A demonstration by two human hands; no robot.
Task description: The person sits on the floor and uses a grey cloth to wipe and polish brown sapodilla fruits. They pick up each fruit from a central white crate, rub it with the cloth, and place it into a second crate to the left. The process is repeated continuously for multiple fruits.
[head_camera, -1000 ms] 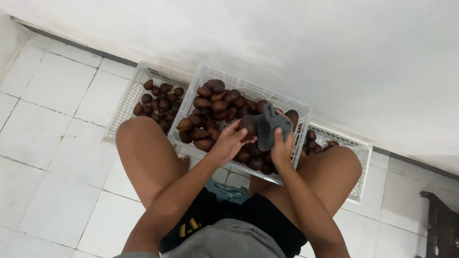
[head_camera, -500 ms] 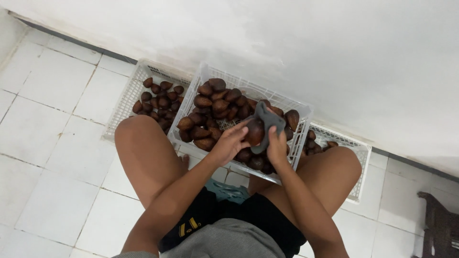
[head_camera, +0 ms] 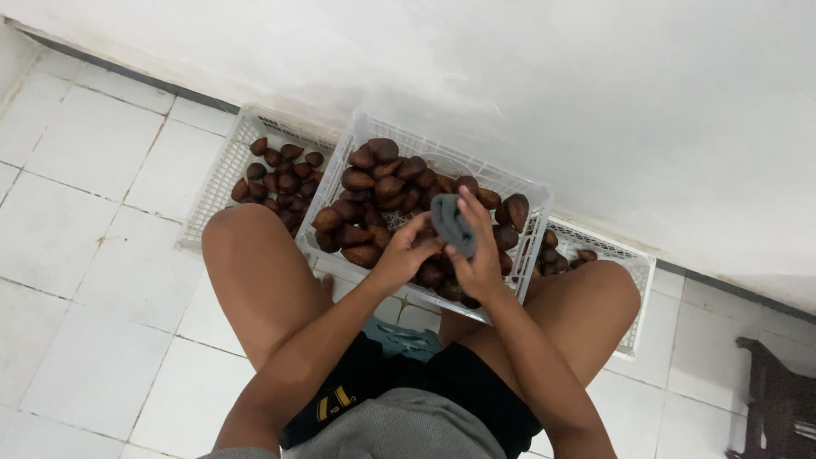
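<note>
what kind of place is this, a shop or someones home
Probably a home or small back room used for sorting fruit, not a shop. The person sits low on a white tiled floor against a plain white wall, with white plastic crates of brown scaly fruit; no counter or shelving is in view.

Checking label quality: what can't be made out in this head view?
- Fruit under the grey cloth: hidden by right hand and left hand.
- Right crate: mostly behind the right knee.
- Dark furniture: cut off by the frame's right edge.
</note>
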